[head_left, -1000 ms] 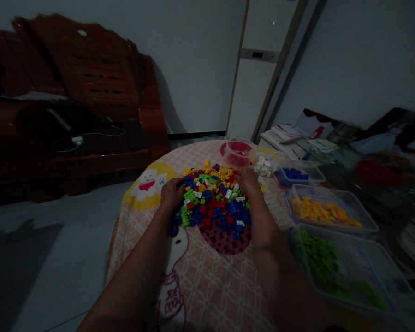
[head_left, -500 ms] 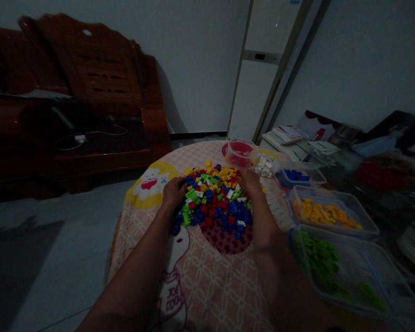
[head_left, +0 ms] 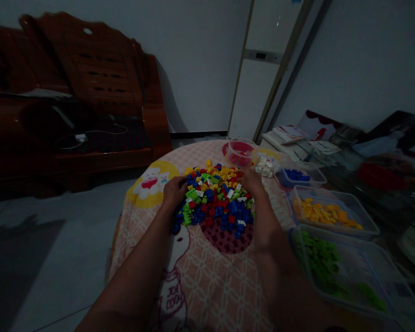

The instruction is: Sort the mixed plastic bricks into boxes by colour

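A heap of mixed toy bricks in yellow, green, red, blue and white lies on the patterned tablecloth. At the heap's left edge rests my left hand, its curled fingertips against the bricks. My right hand touches the upper right edge, fingers bent toward the bricks. The fingertips of both hands are dim and partly hidden, so whether either holds a brick cannot be made out.
Right of the heap stand a round tub with red pieces, loose white bricks, and clear boxes of blue, yellow and green bricks. A wooden bench is at the back left.
My right hand has shifted slightly to the right, and some bricks at the heap's right edge show more. My left hand has hardly moved.
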